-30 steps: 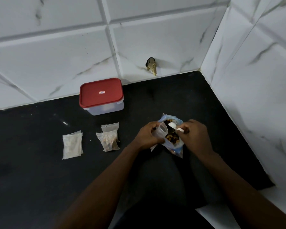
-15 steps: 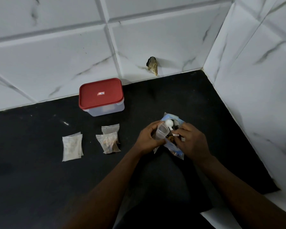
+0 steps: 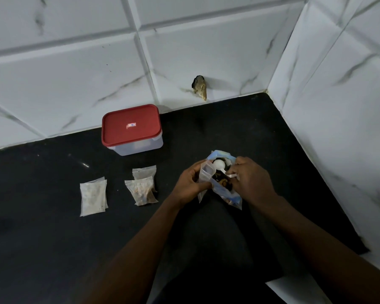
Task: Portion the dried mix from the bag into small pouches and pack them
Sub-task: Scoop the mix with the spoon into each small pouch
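Note:
A clear bag with blue edging [image 3: 228, 197] lies open on the black counter, with brown dried mix showing in its mouth. My left hand [image 3: 190, 183] holds a small clear pouch [image 3: 206, 173] open beside the bag's mouth. My right hand [image 3: 251, 179] pinches the handle of a white plastic spoon [image 3: 220, 166], whose bowl sits over the bag opening next to the pouch. Two filled pouches [image 3: 142, 189] lie overlapping to the left, and another pale pouch [image 3: 93, 195] lies farther left.
A clear box with a red lid [image 3: 131, 128] stands shut at the back against the white tiled wall. A brown broken spot [image 3: 200, 87] marks the wall behind. A tiled wall [image 3: 329, 128] closes the right side. The black counter [image 3: 53, 249] stretches left and toward me.
My right hand has shifted the spoon from deeper in the bag to just beside the pouch's mouth. My left hand keeps the pouch in the same place.

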Demonstrator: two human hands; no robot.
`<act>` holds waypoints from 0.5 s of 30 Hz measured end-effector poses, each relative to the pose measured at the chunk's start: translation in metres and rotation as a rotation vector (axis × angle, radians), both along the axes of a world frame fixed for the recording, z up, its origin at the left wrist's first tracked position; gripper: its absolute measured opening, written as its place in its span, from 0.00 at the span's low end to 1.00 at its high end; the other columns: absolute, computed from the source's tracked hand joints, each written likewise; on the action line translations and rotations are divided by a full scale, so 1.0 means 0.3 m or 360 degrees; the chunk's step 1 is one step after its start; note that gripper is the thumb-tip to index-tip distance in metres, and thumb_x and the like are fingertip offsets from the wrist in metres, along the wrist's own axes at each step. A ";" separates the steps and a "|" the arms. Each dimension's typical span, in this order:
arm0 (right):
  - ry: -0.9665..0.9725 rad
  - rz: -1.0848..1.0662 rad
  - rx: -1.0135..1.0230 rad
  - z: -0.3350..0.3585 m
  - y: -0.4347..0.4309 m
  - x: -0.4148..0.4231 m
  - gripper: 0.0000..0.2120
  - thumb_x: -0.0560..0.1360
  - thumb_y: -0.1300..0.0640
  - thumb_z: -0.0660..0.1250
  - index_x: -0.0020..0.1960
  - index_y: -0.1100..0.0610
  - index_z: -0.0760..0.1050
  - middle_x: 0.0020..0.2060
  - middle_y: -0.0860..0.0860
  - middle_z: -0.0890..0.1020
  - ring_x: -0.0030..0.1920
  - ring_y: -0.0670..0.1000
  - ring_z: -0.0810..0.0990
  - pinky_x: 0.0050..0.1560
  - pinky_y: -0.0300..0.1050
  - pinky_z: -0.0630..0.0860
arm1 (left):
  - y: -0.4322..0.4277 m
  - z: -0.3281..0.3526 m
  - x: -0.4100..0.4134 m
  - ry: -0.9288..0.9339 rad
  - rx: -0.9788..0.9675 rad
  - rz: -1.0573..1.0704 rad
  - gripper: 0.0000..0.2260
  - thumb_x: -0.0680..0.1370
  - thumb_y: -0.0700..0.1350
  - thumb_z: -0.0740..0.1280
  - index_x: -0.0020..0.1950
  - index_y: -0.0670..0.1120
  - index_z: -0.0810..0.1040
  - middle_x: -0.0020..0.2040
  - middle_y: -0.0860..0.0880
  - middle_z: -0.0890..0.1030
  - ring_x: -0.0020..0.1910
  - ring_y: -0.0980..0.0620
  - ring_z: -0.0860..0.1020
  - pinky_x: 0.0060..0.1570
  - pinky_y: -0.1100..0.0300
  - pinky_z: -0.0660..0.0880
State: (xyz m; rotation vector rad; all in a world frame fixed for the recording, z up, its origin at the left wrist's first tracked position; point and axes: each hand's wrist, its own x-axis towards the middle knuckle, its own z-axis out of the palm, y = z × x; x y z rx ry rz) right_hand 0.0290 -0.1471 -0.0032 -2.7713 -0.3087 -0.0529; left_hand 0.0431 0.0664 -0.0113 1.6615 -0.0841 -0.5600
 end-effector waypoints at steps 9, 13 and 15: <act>-0.0125 -0.0022 0.0178 0.071 -0.029 -0.041 0.10 0.73 0.54 0.68 0.50 0.57 0.83 0.46 0.52 0.81 0.46 0.48 0.79 0.46 0.44 0.78 | 0.001 0.000 -0.004 0.0089 -0.0096 -0.0026 0.27 0.76 0.31 0.69 0.70 0.55 0.73 0.67 0.51 0.79 0.64 0.56 0.79 0.61 0.57 0.80; -0.0228 -0.0004 0.0167 0.024 0.009 -0.009 0.06 0.74 0.55 0.71 0.45 0.59 0.82 0.43 0.52 0.80 0.43 0.50 0.80 0.41 0.43 0.78 | -0.010 -0.001 -0.003 0.0044 -0.0093 -0.0011 0.25 0.76 0.32 0.71 0.68 0.53 0.75 0.66 0.50 0.80 0.64 0.53 0.80 0.61 0.55 0.79; -0.0199 0.0033 0.0172 -0.003 0.028 -0.014 0.14 0.76 0.47 0.67 0.44 0.58 0.82 0.42 0.52 0.81 0.43 0.49 0.79 0.42 0.41 0.76 | -0.003 -0.001 0.000 0.0029 -0.0071 -0.0012 0.25 0.76 0.32 0.71 0.69 0.51 0.76 0.66 0.50 0.80 0.64 0.53 0.80 0.62 0.54 0.79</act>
